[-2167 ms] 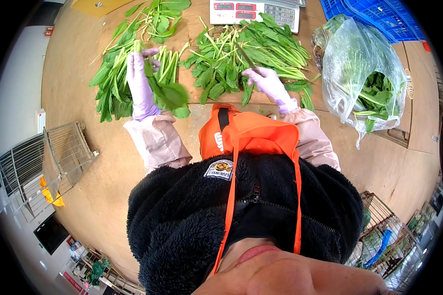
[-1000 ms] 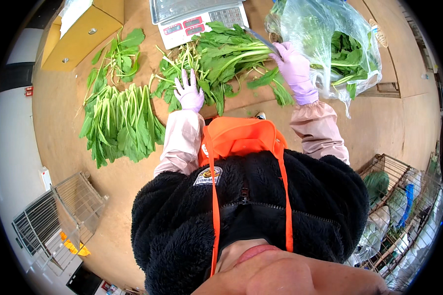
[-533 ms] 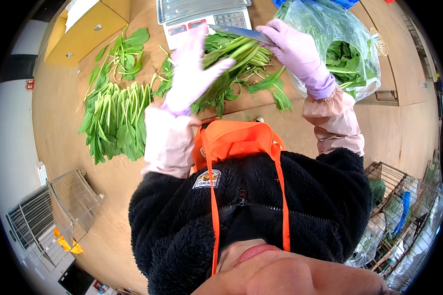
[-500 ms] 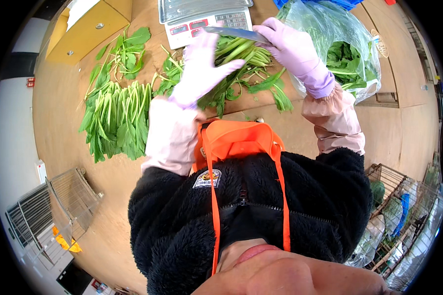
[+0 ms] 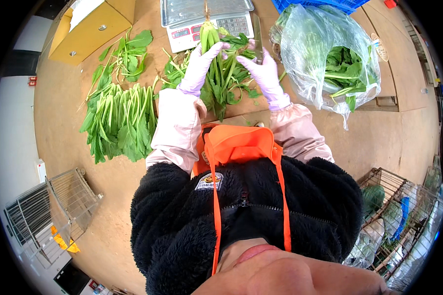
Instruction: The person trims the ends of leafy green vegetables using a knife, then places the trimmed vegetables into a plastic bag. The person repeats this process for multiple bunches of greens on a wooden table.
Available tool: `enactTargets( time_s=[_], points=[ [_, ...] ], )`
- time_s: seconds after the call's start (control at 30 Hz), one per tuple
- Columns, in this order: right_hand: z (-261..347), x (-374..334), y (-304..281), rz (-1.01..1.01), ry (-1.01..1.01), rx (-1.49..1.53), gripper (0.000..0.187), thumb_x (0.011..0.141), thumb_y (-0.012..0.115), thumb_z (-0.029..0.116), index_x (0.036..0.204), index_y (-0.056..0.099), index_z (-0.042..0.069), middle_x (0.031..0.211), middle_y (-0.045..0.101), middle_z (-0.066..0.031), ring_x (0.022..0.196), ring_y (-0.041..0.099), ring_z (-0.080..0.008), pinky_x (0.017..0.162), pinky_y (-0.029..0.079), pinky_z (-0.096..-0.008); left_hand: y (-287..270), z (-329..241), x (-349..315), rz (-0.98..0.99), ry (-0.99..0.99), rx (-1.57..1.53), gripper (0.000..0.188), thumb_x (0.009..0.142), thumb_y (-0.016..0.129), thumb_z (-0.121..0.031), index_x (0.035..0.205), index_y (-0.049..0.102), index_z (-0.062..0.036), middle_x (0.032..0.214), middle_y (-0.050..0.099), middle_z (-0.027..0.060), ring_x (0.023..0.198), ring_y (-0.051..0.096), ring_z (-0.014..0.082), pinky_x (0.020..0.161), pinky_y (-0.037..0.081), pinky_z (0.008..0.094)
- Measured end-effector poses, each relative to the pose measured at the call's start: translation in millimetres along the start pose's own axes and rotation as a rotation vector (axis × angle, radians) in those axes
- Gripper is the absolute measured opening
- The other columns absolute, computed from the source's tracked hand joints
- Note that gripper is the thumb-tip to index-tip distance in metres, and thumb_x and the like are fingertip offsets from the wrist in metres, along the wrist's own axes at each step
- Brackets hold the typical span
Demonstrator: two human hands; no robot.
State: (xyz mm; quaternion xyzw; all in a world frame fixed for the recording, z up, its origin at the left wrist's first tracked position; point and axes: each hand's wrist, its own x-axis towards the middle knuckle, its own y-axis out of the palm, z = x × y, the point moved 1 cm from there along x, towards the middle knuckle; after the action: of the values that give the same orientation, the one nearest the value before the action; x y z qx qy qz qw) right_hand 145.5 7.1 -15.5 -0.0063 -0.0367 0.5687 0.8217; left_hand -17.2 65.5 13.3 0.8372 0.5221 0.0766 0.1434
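My left hand (image 5: 202, 64), in a pale purple glove, grips a bunch of leafy greens (image 5: 220, 81) near the stem end, with the roots pointing up toward the scale (image 5: 202, 14). My right hand (image 5: 264, 69), gloved the same, holds a knife (image 5: 257, 30) with its blade pointing away, right beside the bunch. More loose greens (image 5: 174, 71) lie on the wooden table under the bunch.
A sorted pile of greens (image 5: 120, 120) lies to the left on the table (image 5: 369, 142). A clear plastic bag of greens (image 5: 330, 59) sits at right, below a blue crate (image 5: 325, 4). A yellow box (image 5: 91, 29) is far left. Wire baskets (image 5: 54, 206) stand beside the table.
My left hand has picked up a bunch of greens and holds it upright by the scale. My right hand with the knife has come in next to it.
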Motion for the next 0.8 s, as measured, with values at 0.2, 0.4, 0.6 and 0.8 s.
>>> enactTargets(
  time_s=[0.2,0.4,0.6,0.8],
  points=[
    [-21.6,6.7,13.5,0.089,0.213,0.173,0.037,0.076,0.069,0.022,0.107,0.057,0.007,0.071,0.057,0.0032,0.054,0.049,-0.0037,0.045,0.039,-0.0185,9.2,-15.5,-8.4,-0.011,-0.027,-0.045,0.03,0.085,0.058,-0.022,0.107,0.05,-0.0033,0.096,0.063,0.0081,0.079,0.058,0.0125,0.07,0.049,0.0269],
    [-64.9,26.4,-14.1,-0.148,0.21,0.183,0.024,0.079,0.066,0.017,0.097,0.06,0.003,0.075,0.06,-0.0034,0.051,0.052,-0.0074,0.038,0.04,-0.0184,-13.6,-53.8,-32.1,-0.324,0.081,0.444,0.027,0.088,0.053,-0.024,0.103,0.058,-0.0017,0.103,0.061,0.006,0.081,0.055,0.0103,0.073,0.046,0.0256],
    [-120.2,26.1,-60.1,-0.286,0.47,-0.24,0.028,0.079,0.063,0.023,0.096,0.058,0.001,0.079,0.062,-0.0065,0.054,0.057,-0.0107,0.038,0.042,-0.0233,-36.0,-83.5,-53.1,-0.149,0.292,0.07,0.027,0.088,0.053,-0.02,0.108,0.05,-0.0032,0.078,0.058,0.0034,0.069,0.055,0.0109,0.061,0.046,0.0238],
    [-78.8,-18.2,-54.4,-0.072,0.016,-0.491,0.027,0.082,0.058,0.025,0.091,0.061,0.0,0.062,0.063,-0.0091,0.06,0.063,-0.0151,0.054,0.048,-0.0299,-55.8,-41.6,-68.3,-0.243,0.046,0.38,0.046,0.084,0.06,-0.025,0.122,0.042,-0.0067,0.085,0.055,0.0016,0.058,0.05,0.0068,0.051,0.044,0.0207]
  ],
)
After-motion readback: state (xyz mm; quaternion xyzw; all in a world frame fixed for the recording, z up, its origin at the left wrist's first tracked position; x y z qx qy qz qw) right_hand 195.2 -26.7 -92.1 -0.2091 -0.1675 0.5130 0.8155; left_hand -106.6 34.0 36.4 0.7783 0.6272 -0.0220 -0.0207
